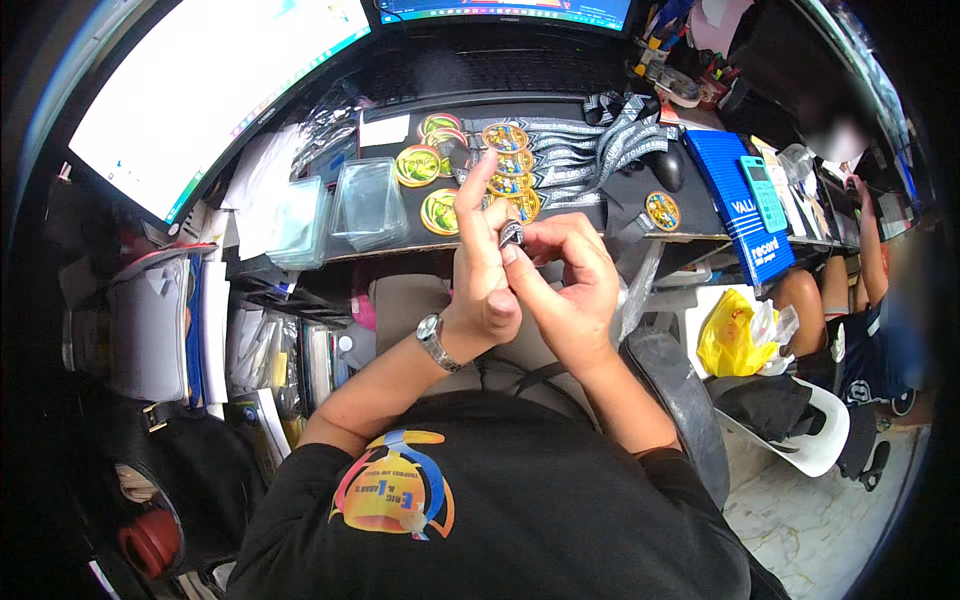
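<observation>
A small folded or wound piece of black-and-white printed ribbon (511, 234) sits between my two hands, over the desk's front edge. My left hand (478, 275), with a wristwatch (436, 342) on its wrist, has its index finger stretched upward, and the ribbon lies against its other fingers. My right hand (578, 288) pinches the ribbon with thumb and fingers. Just beyond are several gold medals with colourful centres (505, 138), overlapping in a column, their grey-black ribbons (590, 150) running right. Green-centred gold medals (417, 166) lie to the left. Another medal (662, 211) lies farther right.
Clear plastic cases (370, 205) are stacked on the desk's left. A computer mouse (664, 168), blue record book (728, 195) and teal calculator (763, 190) lie right. A keyboard (500, 72) and monitors (220, 80) stand behind. A yellow bag (727, 335) rests on a white chair (825, 430); another person sits there.
</observation>
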A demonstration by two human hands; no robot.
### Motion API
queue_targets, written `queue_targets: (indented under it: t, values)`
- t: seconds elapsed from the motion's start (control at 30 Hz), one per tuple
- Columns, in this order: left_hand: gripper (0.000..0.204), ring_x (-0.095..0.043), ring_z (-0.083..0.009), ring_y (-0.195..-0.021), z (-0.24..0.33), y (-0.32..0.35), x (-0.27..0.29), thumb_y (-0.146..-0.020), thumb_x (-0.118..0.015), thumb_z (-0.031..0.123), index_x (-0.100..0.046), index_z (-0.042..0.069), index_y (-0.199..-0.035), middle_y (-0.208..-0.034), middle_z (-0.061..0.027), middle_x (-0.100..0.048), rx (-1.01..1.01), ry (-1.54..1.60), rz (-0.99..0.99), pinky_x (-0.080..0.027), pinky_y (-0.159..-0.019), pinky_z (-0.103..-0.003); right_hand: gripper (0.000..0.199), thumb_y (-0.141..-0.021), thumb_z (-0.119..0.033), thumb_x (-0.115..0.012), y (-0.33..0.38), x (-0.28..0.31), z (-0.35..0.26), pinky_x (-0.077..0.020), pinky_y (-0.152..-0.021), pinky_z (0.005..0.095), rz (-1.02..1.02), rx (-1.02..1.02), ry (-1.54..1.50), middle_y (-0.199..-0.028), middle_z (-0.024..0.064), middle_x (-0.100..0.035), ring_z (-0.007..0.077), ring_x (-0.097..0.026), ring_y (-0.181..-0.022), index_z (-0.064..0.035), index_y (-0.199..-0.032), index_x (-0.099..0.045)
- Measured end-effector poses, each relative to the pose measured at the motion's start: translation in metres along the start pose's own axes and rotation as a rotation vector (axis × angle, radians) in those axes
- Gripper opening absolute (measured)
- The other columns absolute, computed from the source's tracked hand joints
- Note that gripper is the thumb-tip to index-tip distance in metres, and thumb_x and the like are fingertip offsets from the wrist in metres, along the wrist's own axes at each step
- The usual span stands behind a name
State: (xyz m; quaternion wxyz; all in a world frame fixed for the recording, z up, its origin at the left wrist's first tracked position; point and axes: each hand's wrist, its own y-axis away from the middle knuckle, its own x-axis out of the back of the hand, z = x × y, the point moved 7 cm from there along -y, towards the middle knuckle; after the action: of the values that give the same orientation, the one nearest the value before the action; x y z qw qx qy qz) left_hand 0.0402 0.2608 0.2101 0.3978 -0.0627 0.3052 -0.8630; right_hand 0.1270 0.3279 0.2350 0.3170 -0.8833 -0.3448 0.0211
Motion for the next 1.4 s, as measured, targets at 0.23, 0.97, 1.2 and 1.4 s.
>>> queue_targets:
  t: [0.23,0.97,1.2,1.4]
  values:
    - [0.141,-0.049,-0.0195,-0.06,-0.009,0.0,-0.003,-0.058,-0.036,0.098,-0.019,-0.013,-0.144,-0.073,-0.009,-0.045,-0.239,-0.444,-0.067,-0.042,-0.055,-0.032,0.013,-0.087,-0.002,-0.067,0.013,-0.001,0.025,-0.0463,-0.08,0.0228,0.028,-0.327,-0.468,-0.098,0.0033,-0.061,0.0089,-0.057,-0.088,0.0023,-0.099,-0.065]
    - [0.037,-0.055,-0.0098,-0.09,-0.012,0.017,-0.049,-0.104,-0.041,0.025,-0.055,-0.005,-0.118,-0.097,-0.0064,-0.06,0.618,0.188,-0.555,-0.043,-0.081,-0.024,0.016,-0.094,-0.011,-0.06,0.022,0.047,0.045,-0.0426,-0.042,0.021,0.189,-0.4,-0.496,-0.092,0.0046,-0.048,0.0066,-0.052,-0.047,0.0046,-0.094,-0.059]
    - [0.031,-0.054,-0.0072,-0.075,-0.011,0.019,-0.059,-0.104,-0.042,0.023,-0.058,-0.003,-0.11,-0.088,-0.0024,-0.061,0.607,0.236,-0.641,-0.044,-0.071,-0.022,0.017,-0.092,-0.012,-0.062,0.02,0.055,0.039,-0.0441,-0.044,0.022,0.13,-0.456,-0.525,-0.094,0.0065,-0.048,0.0079,-0.055,-0.05,0.0052,-0.094,-0.059]
    - [0.027,-0.051,-0.0041,-0.075,-0.016,0.019,-0.055,-0.104,-0.046,0.02,-0.06,-0.002,-0.11,-0.089,0.0004,-0.06,0.516,0.133,-0.445,-0.042,-0.067,-0.02,0.017,-0.091,-0.01,-0.067,0.029,0.056,0.041,-0.0467,-0.053,0.0216,0.149,-0.424,-0.341,-0.098,0.0062,-0.054,0.0077,-0.058,-0.06,0.0037,-0.098,-0.06]
